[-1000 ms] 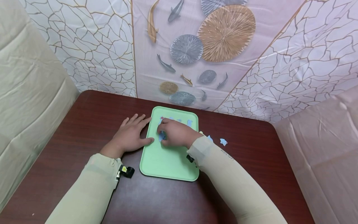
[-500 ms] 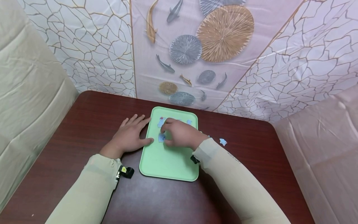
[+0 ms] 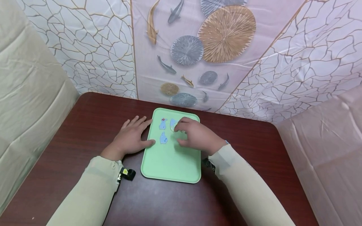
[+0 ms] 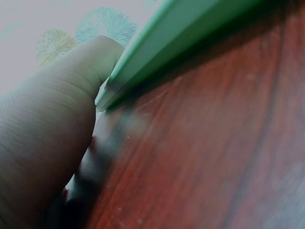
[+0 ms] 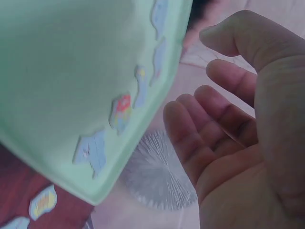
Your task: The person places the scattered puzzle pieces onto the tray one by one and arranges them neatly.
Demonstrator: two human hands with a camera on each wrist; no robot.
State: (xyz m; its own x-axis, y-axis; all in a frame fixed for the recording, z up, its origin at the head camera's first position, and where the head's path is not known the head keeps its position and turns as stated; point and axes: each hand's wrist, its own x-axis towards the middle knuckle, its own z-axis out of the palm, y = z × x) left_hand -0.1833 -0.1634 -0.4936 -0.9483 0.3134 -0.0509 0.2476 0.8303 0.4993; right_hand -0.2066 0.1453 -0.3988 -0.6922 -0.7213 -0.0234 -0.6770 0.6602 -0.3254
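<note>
A light green tray (image 3: 169,163) lies on the table with several flat blue puzzle pieces on it. One piece with a red spot (image 3: 162,123) is at its upper left, and another blue piece (image 3: 163,138) lies just below. My left hand (image 3: 127,138) rests spread beside the tray, thumb at the left rim; its thumb (image 4: 57,100) also shows against the tray edge in the left wrist view. Above the tray's right half hovers my right hand (image 3: 198,135), fingers loosely bent around nothing, partly hiding a further piece (image 3: 172,123). The right wrist view shows the row of pieces, including a blue one (image 5: 92,151).
Off the tray, a yellow-patterned piece (image 5: 43,202) and a blue piece (image 5: 16,223) lie on the dark wooden table (image 3: 254,157). A patterned cloth (image 3: 158,75) hangs behind the table's far edge.
My right hand has let go of the lower blue piece and moved right, uncovering it and the red-spotted piece. My left hand has stayed in place.
</note>
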